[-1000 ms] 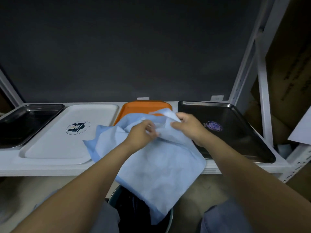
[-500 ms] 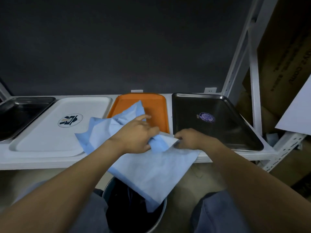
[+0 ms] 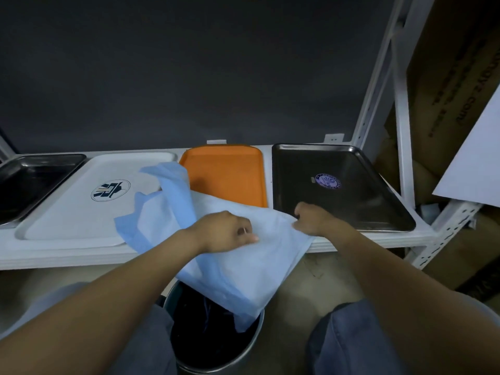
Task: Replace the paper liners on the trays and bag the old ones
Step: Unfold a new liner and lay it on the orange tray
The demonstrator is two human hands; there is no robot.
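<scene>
1. White shelving [image 3: 67, 255] against a dark wall carries a white tray [image 3: 67, 212], an orange tray [image 3: 227, 174] and a dark metal tray [image 3: 365, 190] side by side.
2. A blue paper liner [image 3: 243, 266] drapes from the white and orange trays over the shelf edge, its lower corner inside a black-bagged bin [image 3: 250, 347].
3. With curled fingers the left hand [image 3: 224, 234] grips the liner's middle; the right hand [image 3: 311, 219] pinches its right edge.

There is just one camera, worn on the person's head, looking forward and down. It is close to the white shelf [image 3: 67, 255] and faces the dark wall [image 3: 189, 77], with the orange tray [image 3: 224, 174] near the middle. The left arm [image 3: 121, 280] and right arm [image 3: 378, 266] come in from the bottom corners, and the bin [image 3: 213, 366] is right below.
</scene>
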